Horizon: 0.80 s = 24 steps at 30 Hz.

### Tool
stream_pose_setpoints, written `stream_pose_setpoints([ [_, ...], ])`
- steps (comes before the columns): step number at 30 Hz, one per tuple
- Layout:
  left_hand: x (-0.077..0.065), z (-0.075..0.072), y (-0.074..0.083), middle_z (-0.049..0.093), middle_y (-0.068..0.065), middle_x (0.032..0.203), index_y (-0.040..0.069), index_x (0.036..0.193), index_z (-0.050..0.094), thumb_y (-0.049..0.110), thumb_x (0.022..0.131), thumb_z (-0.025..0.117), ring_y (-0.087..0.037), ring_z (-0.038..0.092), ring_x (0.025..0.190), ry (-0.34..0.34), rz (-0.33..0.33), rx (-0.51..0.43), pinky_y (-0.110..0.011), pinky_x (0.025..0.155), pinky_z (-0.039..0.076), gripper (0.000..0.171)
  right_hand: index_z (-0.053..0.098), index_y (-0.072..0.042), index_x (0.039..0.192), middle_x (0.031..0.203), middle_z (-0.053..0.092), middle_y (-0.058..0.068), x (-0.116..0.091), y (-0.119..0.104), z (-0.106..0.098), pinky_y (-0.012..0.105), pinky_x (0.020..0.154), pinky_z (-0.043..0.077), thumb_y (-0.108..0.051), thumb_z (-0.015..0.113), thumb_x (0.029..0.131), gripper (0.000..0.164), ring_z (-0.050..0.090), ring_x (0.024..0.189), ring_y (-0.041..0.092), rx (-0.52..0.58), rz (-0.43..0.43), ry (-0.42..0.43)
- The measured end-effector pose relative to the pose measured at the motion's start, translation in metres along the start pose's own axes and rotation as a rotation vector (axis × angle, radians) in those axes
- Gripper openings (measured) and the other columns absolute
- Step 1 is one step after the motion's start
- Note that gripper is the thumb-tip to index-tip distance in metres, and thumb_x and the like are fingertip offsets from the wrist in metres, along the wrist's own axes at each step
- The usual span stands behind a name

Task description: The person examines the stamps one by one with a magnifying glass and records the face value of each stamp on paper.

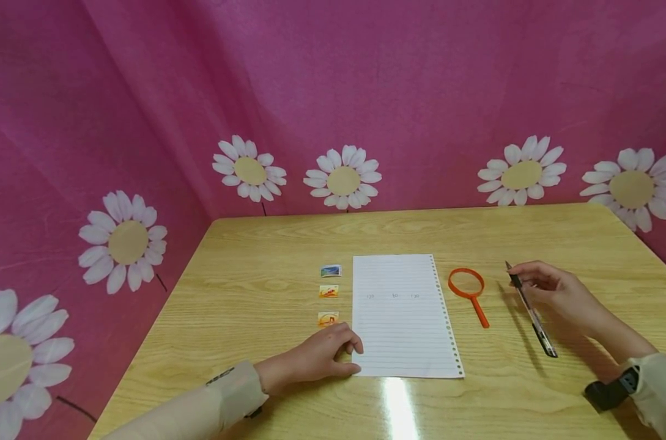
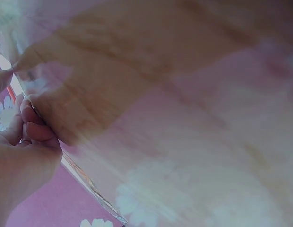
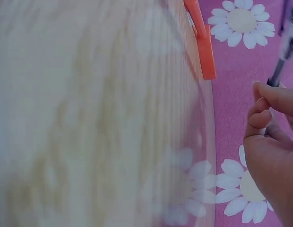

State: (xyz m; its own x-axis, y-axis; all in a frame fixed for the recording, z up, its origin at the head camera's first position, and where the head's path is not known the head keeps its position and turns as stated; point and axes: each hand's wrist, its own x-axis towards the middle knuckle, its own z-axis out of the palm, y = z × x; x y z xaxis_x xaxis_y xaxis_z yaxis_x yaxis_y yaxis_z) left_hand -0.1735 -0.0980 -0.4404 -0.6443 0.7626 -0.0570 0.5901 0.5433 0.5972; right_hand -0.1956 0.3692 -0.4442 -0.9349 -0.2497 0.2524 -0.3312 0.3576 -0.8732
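My left hand rests on the table at the lower left edge of a sheet of lined paper, its fingers bent and the fingertips touching the edge. Short pencil-like numbers stand in a row on the sheet. Over the table to the right, my right hand pinches a clear pen near its black grip, tip pointing up and away; the right wrist view also shows the pen between thumb and fingers. Between sheet and pen lies an orange magnifying glass.
Left of the sheet, a blue stamp and two yellow-orange stamps form a column, the nearest just beyond the left hand. A pink curtain with white flowers hangs behind the wooden table.
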Motion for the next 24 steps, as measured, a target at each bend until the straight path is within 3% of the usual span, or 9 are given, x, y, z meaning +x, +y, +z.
stream_pose_setpoints([
  [4, 0.0, -0.001, 0.001, 0.052, 0.001, 0.092, 0.013, 0.105, 0.061, 0.022, 0.091, 0.071, -0.004, 0.042, 0.085, -0.007, -0.014, -0.012, -0.015, 0.077, 0.036, 0.02, 0.061, -0.012, 0.122, 0.103, 0.067, -0.016, 0.002, -0.001, -0.001, 0.017, 0.07, 0.054, -0.001, 0.048, 0.101, 0.027, 0.064, 0.088, -0.003, 0.079, 0.026, -0.019],
  [7, 0.0, -0.001, 0.0, 0.052, 0.001, 0.092, 0.013, 0.105, 0.061, 0.022, 0.091, 0.071, -0.004, 0.042, 0.085, -0.005, -0.011, -0.009, -0.015, 0.077, 0.036, 0.02, 0.06, -0.008, 0.12, 0.105, 0.064, -0.018, 0.005, -0.004, 0.0, 0.016, 0.068, 0.051, -0.007, 0.046, 0.103, 0.022, 0.06, 0.086, -0.004, 0.025, 0.036, -0.007],
  [14, -0.001, 0.0, 0.0, 0.053, 0.001, 0.092, 0.013, 0.105, 0.061, 0.022, 0.091, 0.07, -0.003, 0.043, 0.087, 0.013, 0.009, 0.007, -0.015, 0.08, 0.037, 0.019, 0.06, -0.002, 0.113, 0.09, 0.061, -0.006, 0.016, -0.006, 0.003, 0.027, 0.054, 0.041, -0.01, 0.051, 0.101, 0.017, 0.049, 0.067, 0.009, -0.242, 0.016, 0.002],
  [19, -0.001, 0.0, -0.001, 0.053, 0.001, 0.093, 0.013, 0.106, 0.061, 0.022, 0.091, 0.07, -0.004, 0.043, 0.087, 0.008, 0.0, 0.004, -0.016, 0.08, 0.037, 0.019, 0.064, -0.009, 0.103, 0.08, 0.062, -0.001, 0.026, -0.005, 0.006, 0.023, 0.053, 0.039, -0.006, 0.057, 0.097, 0.009, 0.045, 0.063, 0.0, -0.491, -0.038, -0.005],
  [24, -0.001, 0.0, -0.001, 0.053, 0.001, 0.094, 0.013, 0.106, 0.061, 0.022, 0.091, 0.07, -0.004, 0.044, 0.088, 0.002, -0.001, 0.003, -0.016, 0.081, 0.037, 0.02, 0.066, -0.011, 0.094, 0.082, 0.064, -0.002, 0.035, -0.003, 0.01, 0.021, 0.057, 0.039, -0.002, 0.062, 0.093, 0.01, 0.043, 0.066, -0.004, -0.614, -0.131, -0.031],
])
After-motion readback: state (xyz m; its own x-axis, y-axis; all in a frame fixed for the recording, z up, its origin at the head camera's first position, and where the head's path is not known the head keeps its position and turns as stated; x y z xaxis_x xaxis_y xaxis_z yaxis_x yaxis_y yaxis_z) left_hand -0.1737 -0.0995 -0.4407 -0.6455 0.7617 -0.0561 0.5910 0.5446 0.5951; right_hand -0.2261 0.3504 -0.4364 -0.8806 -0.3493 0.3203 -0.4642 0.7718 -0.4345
